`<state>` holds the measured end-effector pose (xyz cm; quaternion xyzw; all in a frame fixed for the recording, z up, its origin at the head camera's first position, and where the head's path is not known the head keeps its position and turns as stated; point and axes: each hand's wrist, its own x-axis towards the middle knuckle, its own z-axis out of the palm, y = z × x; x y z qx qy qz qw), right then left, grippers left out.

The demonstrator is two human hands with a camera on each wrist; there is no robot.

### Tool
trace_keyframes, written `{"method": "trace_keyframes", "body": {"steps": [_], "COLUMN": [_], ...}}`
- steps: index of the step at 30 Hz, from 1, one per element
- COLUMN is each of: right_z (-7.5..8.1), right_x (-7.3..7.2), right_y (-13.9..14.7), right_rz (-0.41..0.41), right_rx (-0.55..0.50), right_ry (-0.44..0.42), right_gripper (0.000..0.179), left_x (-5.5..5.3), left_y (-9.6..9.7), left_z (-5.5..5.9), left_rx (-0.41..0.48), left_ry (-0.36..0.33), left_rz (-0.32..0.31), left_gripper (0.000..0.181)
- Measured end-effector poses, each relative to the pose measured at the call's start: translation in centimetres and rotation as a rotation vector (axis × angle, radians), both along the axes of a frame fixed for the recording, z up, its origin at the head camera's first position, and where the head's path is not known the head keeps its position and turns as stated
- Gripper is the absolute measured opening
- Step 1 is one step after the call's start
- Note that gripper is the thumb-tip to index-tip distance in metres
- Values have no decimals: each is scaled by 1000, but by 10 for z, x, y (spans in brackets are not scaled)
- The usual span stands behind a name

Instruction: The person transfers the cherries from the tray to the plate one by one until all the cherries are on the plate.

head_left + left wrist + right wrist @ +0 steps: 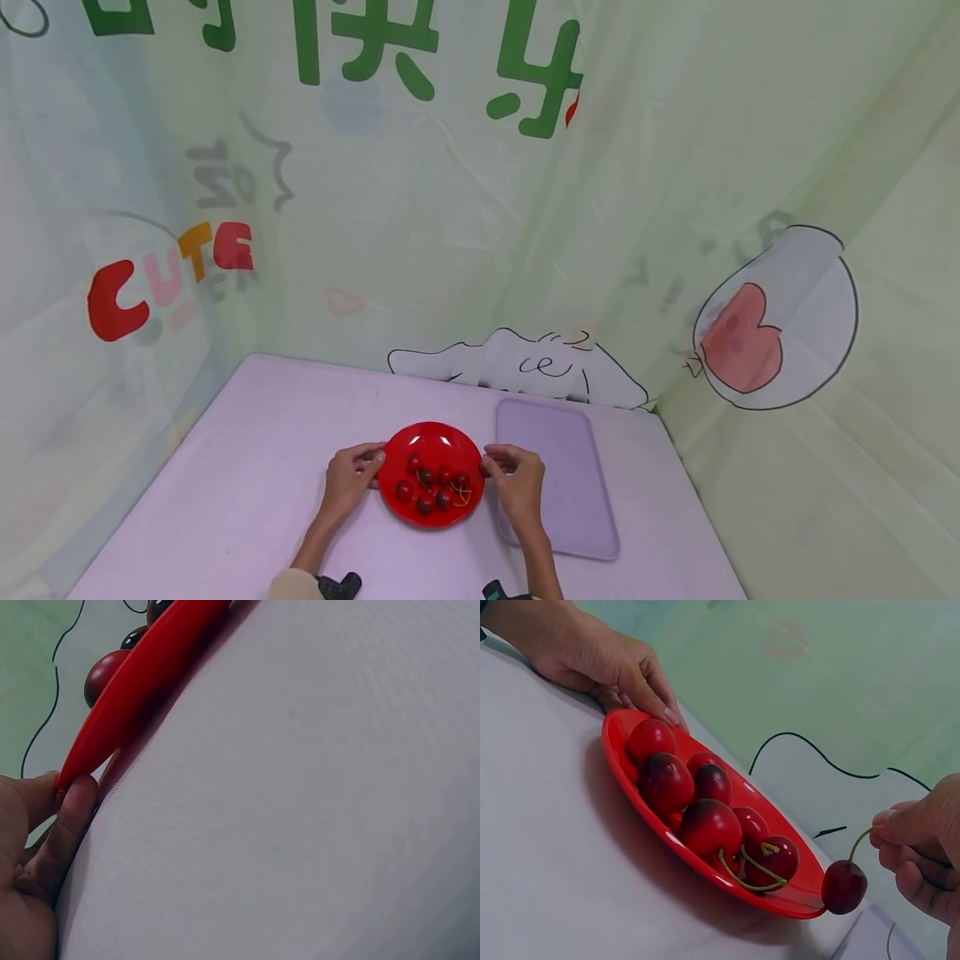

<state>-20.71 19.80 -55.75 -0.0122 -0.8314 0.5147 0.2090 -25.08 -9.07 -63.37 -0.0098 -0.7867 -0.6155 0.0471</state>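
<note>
A round red plate (pixel 431 437) full of dark red cherries (pixel 711 829) is in the middle of the head view, several of the cherries with green stems. My left hand (pixel 347 482) pinches the plate's left rim between thumb and fingers. In the left wrist view that rim (pixel 79 761) sits between thumb and fingertips, close over the table. On the other side, my right hand (pixel 521 487) pinches the thin stem (pixel 860 841) of a single cherry (pixel 844 887). This cherry hangs just beside the plate's right rim, overlapping it in the right wrist view.
A pale purple rectangular tray (pixel 558 475) lies right of the plate, partly behind my right hand and forearm. The pale table (pixel 277 433) meets a printed fabric backdrop (pixel 465 250) at its back edge. Fabric also hangs along both sides.
</note>
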Motion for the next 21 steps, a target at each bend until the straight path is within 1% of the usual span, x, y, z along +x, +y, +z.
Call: {"method": "trace_keyframes", "body": {"steps": [5, 12, 17, 21], "right_z": [2, -3, -3, 1], "right_x": [-3, -9, -8, -6], "right_y": [-3, -7, -13, -16], "right_rz": [-7, -4, 16, 29], "right_rx": [9, 8, 31, 29], "right_ry": [-7, 31, 18, -16], "right_gripper": [16, 16, 16, 17], "left_x": [-1, -1, -1, -1], "left_y": [0, 1, 1, 0], "left_z": [-2, -1, -3, -5], "left_rx": [4, 7, 2, 8], "left_ry": [5, 13, 15, 23], "left_rz": [-6, -6, -7, -12], "left_gripper": [28, 28, 28, 28]}}
